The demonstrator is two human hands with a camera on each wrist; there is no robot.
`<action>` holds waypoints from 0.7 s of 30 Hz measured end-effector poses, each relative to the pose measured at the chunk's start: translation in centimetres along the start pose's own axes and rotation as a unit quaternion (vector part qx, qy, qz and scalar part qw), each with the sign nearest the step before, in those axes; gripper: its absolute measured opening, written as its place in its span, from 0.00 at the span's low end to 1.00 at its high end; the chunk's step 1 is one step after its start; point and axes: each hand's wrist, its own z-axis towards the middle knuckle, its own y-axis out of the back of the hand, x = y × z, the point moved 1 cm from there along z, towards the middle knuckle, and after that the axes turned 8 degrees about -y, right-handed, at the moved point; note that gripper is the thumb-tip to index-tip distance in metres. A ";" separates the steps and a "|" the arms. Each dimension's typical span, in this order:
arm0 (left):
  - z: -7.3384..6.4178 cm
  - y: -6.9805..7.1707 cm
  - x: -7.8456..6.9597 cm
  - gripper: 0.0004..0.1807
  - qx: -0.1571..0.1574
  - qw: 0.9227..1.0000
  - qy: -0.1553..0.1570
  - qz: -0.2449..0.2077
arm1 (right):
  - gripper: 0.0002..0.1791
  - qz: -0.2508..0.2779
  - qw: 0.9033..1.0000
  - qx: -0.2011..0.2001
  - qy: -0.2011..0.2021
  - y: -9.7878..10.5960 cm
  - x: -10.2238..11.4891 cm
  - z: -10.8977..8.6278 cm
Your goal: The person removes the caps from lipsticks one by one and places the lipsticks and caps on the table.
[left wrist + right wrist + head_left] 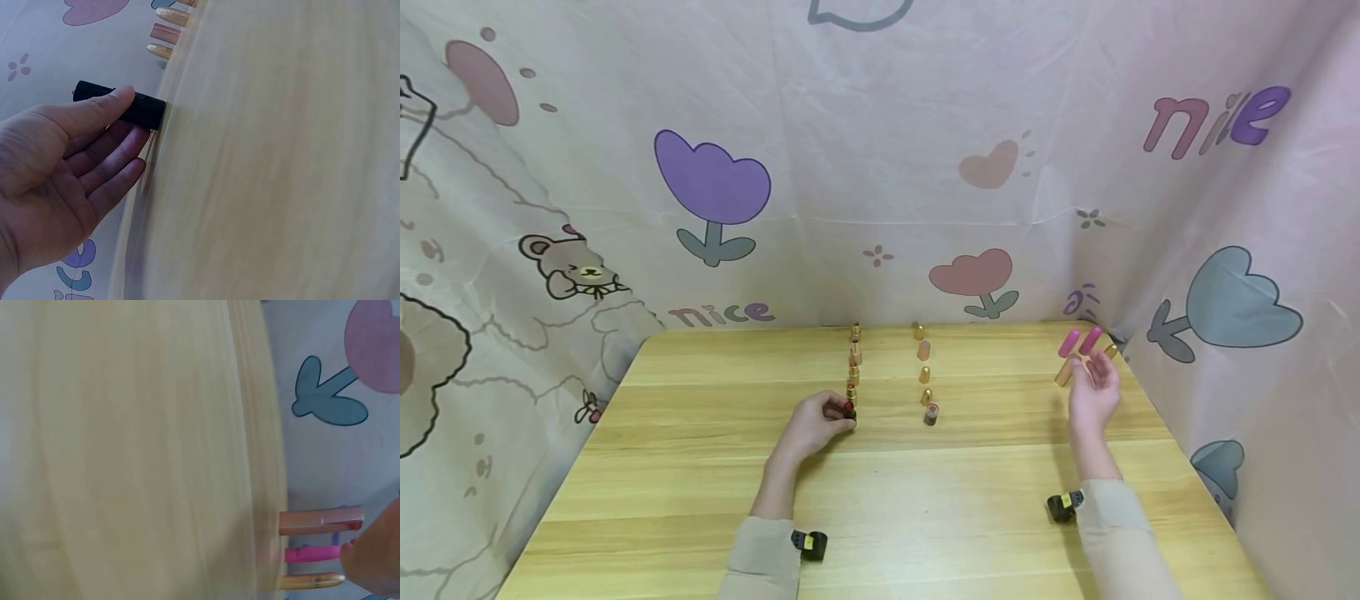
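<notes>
My left hand (814,423) pinches a dark lipstick tube (850,415) with a red top, at the near end of a row of lipsticks. In the left wrist view the black tube (147,112) stands upright on the table between thumb and fingers. On the far right, my right hand (1093,396) hovers with loosely bent fingers over a small group of tubes. A tan tube (1064,372) stands right by its fingertips, with two pink tubes (1070,342) behind. In the right wrist view, the hand (378,556) overlaps the end of a pink tube (310,553).
Beyond the left hand runs a row of gold lipsticks (853,375). A second row of gold and pinkish tubes (924,375) stands right of it, ending in a dark-based lipstick (932,415). A printed curtain (850,192) hangs behind the wooden table (910,517).
</notes>
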 end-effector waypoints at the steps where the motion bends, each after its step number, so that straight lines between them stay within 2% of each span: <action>1: 0.0 0.0 0.0 0.14 0.000 1.000 0.001 -0.001 | 0.34 -0.010 1.000 0.000 -0.007 0.0 -0.1 0.3; 10: 0.0 0.1 -0.2 0.14 0.000 1.000 0.004 -0.002 | 0.33 -0.039 0.998 0.030 -0.044 -0.1 -0.7 2.4; 21: -0.1 0.1 -0.3 0.14 -0.001 1.000 -0.001 -0.005 | 0.25 -0.076 0.996 0.020 -0.034 -0.3 -0.9 2.8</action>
